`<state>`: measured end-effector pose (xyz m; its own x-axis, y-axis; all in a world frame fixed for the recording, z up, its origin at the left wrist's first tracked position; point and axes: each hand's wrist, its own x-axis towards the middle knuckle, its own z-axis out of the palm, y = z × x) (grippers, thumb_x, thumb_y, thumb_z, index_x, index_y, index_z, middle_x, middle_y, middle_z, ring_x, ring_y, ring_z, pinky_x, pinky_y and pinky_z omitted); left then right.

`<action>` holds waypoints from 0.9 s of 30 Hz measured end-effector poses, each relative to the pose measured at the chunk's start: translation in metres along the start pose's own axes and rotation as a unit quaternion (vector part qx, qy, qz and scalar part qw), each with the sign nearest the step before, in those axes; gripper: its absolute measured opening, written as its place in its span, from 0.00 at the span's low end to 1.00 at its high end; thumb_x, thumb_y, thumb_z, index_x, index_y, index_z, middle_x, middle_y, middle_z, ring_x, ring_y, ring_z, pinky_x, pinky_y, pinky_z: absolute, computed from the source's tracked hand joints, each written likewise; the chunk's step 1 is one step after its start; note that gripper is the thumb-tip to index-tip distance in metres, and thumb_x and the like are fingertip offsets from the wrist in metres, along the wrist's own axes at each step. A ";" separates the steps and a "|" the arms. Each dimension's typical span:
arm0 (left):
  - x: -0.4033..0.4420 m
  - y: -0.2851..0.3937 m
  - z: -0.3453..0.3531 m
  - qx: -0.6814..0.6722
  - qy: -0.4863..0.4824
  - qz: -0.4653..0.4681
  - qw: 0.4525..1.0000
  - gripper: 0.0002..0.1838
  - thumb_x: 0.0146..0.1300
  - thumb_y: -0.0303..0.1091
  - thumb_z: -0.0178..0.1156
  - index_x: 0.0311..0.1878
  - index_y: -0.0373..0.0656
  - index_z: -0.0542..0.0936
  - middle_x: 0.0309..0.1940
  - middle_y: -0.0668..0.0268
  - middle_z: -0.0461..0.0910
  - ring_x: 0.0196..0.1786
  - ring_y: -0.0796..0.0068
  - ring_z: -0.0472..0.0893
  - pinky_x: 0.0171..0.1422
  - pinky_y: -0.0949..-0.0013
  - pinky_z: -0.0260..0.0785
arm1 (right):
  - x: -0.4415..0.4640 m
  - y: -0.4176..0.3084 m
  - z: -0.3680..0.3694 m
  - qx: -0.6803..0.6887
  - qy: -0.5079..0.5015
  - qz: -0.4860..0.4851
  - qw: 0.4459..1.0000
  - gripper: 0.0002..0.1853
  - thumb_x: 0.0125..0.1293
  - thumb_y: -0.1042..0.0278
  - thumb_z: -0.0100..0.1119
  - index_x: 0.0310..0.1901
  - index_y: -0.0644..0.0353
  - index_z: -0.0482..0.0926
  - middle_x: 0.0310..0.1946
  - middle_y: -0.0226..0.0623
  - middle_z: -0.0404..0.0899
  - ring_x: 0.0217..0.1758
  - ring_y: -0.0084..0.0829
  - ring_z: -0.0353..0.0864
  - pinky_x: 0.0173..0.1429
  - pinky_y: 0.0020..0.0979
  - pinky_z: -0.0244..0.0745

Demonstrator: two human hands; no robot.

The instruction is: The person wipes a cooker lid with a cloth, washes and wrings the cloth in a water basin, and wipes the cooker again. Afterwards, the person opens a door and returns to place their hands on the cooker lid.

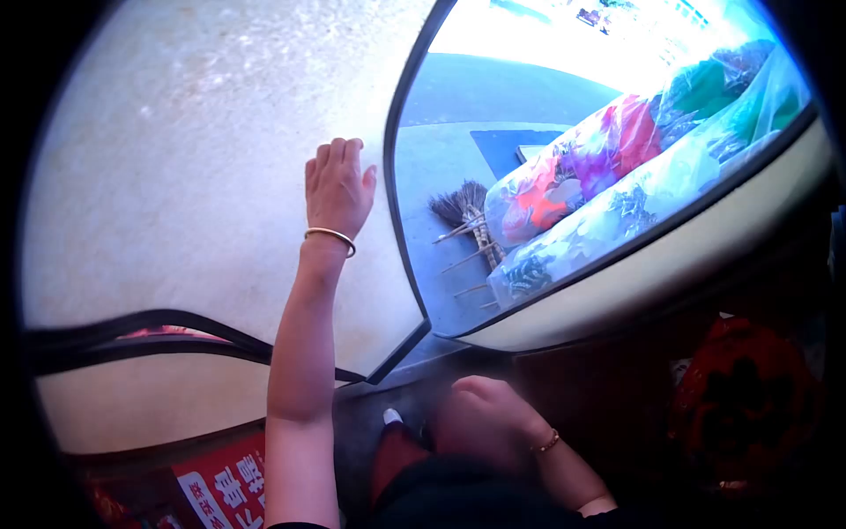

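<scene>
My left hand (340, 189), with a bangle at the wrist, lies against a pale door-curtain panel (203, 176) edged in dark trim. Its fingers are stretched upward and its thumb stands apart, with nothing held. Beside it, the panel's dark edge borders a gap onto a bright outdoor area. My right hand (490, 413) is low in front of my body, wearing a bracelet. It is blurred and its fingers are mostly hidden, so what it holds, if anything, does not show.
Through the gap, large plastic-wrapped bundles with colourful floral patterns (608, 167) lie beside a twig broom (476, 220). A second pale panel (687, 238) borders the gap on the right. A red sign with white characters (231, 485) is at lower left, and a red decoration (745, 397) at lower right.
</scene>
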<state>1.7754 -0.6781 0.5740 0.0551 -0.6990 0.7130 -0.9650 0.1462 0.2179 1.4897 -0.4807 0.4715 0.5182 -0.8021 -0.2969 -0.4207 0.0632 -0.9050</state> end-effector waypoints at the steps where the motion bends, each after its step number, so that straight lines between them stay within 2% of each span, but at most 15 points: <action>1: 0.013 -0.013 0.004 0.022 0.014 0.002 1.000 0.16 0.52 0.32 0.62 0.44 0.45 0.72 0.40 0.66 0.72 0.47 0.68 0.71 0.51 0.65 0.61 | 0.016 -0.006 0.000 0.001 0.000 -0.026 1.000 0.12 0.65 0.68 0.54 0.48 0.64 0.75 0.36 0.34 0.79 0.37 0.21 0.78 0.43 0.24 0.74; 2: 0.019 -0.028 0.006 0.033 0.027 0.005 0.999 0.16 0.53 0.32 0.63 0.44 0.45 0.72 0.40 0.67 0.72 0.47 0.68 0.71 0.52 0.65 0.61 | 0.031 -0.018 0.004 0.029 0.005 -0.047 0.998 0.12 0.65 0.69 0.54 0.48 0.65 0.75 0.37 0.36 0.79 0.37 0.23 0.78 0.44 0.24 0.74; 6: 0.058 -0.061 0.029 0.069 0.046 0.024 0.996 0.16 0.54 0.32 0.62 0.46 0.45 0.72 0.41 0.68 0.73 0.48 0.69 0.71 0.52 0.66 0.62 | 0.109 -0.041 -0.005 0.059 0.079 -0.020 0.995 0.12 0.65 0.70 0.54 0.48 0.66 0.74 0.35 0.38 0.79 0.37 0.24 0.78 0.42 0.25 0.73; 7: 0.064 -0.063 0.031 0.068 0.051 0.031 0.996 0.17 0.55 0.32 0.62 0.47 0.46 0.71 0.41 0.68 0.73 0.48 0.69 0.71 0.52 0.66 0.62 | 0.127 -0.034 -0.009 0.050 0.113 -0.046 0.991 0.12 0.63 0.70 0.55 0.46 0.66 0.74 0.34 0.41 0.78 0.35 0.29 0.79 0.40 0.27 0.74; 10: 0.083 -0.066 0.043 0.076 0.051 0.009 0.996 0.16 0.58 0.31 0.60 0.49 0.45 0.72 0.42 0.67 0.73 0.50 0.68 0.72 0.54 0.66 0.61 | 0.164 -0.017 -0.044 -0.181 0.232 -0.094 0.951 0.12 0.59 0.69 0.57 0.44 0.64 0.74 0.35 0.46 0.77 0.39 0.44 0.77 0.47 0.36 0.71; 11: 0.090 -0.071 0.046 0.084 0.055 -0.002 0.995 0.16 0.58 0.31 0.59 0.50 0.45 0.72 0.42 0.67 0.74 0.50 0.68 0.72 0.54 0.66 0.61 | 0.170 -0.015 -0.053 -0.182 0.245 -0.098 0.947 0.12 0.59 0.69 0.57 0.44 0.64 0.74 0.35 0.46 0.77 0.39 0.44 0.77 0.47 0.36 0.71; 13: 0.112 -0.087 0.059 0.098 0.093 0.006 0.991 0.16 0.60 0.31 0.58 0.51 0.45 0.72 0.41 0.68 0.74 0.47 0.69 0.73 0.52 0.66 0.62 | 0.184 -0.012 -0.068 -0.139 0.242 -0.041 0.959 0.14 0.59 0.67 0.58 0.45 0.63 0.74 0.37 0.45 0.76 0.42 0.45 0.75 0.49 0.38 0.70; 15: 0.143 -0.100 0.069 0.114 0.103 -0.013 0.988 0.15 0.61 0.33 0.58 0.51 0.46 0.72 0.41 0.68 0.74 0.44 0.70 0.73 0.50 0.65 0.63 | 0.198 -0.010 -0.090 -0.173 0.260 -0.042 0.949 0.16 0.58 0.65 0.59 0.46 0.62 0.73 0.40 0.44 0.76 0.44 0.45 0.75 0.49 0.39 0.69; 16: 0.157 -0.111 0.073 0.144 0.123 -0.011 0.982 0.15 0.61 0.34 0.58 0.51 0.46 0.72 0.40 0.68 0.74 0.44 0.69 0.73 0.49 0.64 0.63 | 0.205 -0.008 -0.100 -0.171 0.255 0.006 0.952 0.18 0.57 0.63 0.60 0.47 0.62 0.73 0.41 0.44 0.75 0.45 0.44 0.74 0.49 0.40 0.69; 17: 0.169 -0.122 0.077 0.176 0.137 -0.011 0.975 0.15 0.62 0.35 0.57 0.51 0.46 0.72 0.40 0.67 0.74 0.43 0.69 0.73 0.48 0.64 0.64 | 0.211 0.005 -0.109 -0.170 0.257 0.008 0.951 0.18 0.57 0.63 0.60 0.47 0.62 0.73 0.41 0.44 0.75 0.45 0.44 0.74 0.49 0.40 0.69; 18: 0.181 -0.137 0.081 0.203 0.150 -0.009 0.968 0.15 0.62 0.35 0.57 0.51 0.46 0.72 0.39 0.67 0.75 0.42 0.68 0.74 0.46 0.63 0.65 | 0.218 0.027 -0.116 -0.229 0.265 0.006 0.937 0.18 0.57 0.62 0.60 0.47 0.61 0.73 0.41 0.43 0.76 0.45 0.44 0.75 0.49 0.40 0.69; 21: 0.209 -0.178 0.082 0.261 0.195 -0.011 0.945 0.14 0.62 0.38 0.58 0.49 0.45 0.75 0.36 0.65 0.77 0.39 0.68 0.76 0.43 0.63 0.68 | 0.225 0.055 -0.142 -0.275 0.276 0.036 0.920 0.18 0.57 0.61 0.59 0.47 0.61 0.73 0.40 0.43 0.76 0.45 0.43 0.75 0.48 0.42 0.69; 23: 0.222 -0.206 0.079 0.309 0.203 -0.007 0.929 0.14 0.62 0.39 0.59 0.48 0.44 0.76 0.38 0.63 0.79 0.38 0.67 0.77 0.43 0.64 0.70 | 0.223 0.058 -0.155 -0.255 0.313 0.150 0.903 0.17 0.57 0.61 0.59 0.46 0.61 0.74 0.39 0.43 0.77 0.45 0.44 0.76 0.48 0.42 0.70; 25: 0.229 -0.228 0.077 0.336 0.223 -0.008 0.915 0.14 0.61 0.40 0.60 0.46 0.44 0.77 0.37 0.61 0.81 0.37 0.65 0.79 0.41 0.65 0.72 | 0.226 0.078 -0.151 -0.253 0.336 0.170 0.891 0.17 0.57 0.61 0.59 0.45 0.61 0.74 0.40 0.44 0.77 0.45 0.45 0.76 0.48 0.43 0.70; 27: 0.239 -0.246 0.076 0.390 0.240 -0.012 0.889 0.15 0.59 0.41 0.62 0.43 0.40 0.79 0.36 0.61 0.82 0.34 0.66 0.81 0.37 0.68 0.74 | 0.239 0.093 -0.147 -0.290 0.312 0.200 0.882 0.17 0.57 0.60 0.59 0.45 0.60 0.75 0.39 0.44 0.78 0.45 0.45 0.76 0.48 0.43 0.71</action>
<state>2.0064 -0.9344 0.6396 0.0005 -0.2898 0.9571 -0.8368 -0.5242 -0.1583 1.4646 -0.7534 0.3613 -0.1930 -0.9669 -0.1668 -0.8813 0.2456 -0.4037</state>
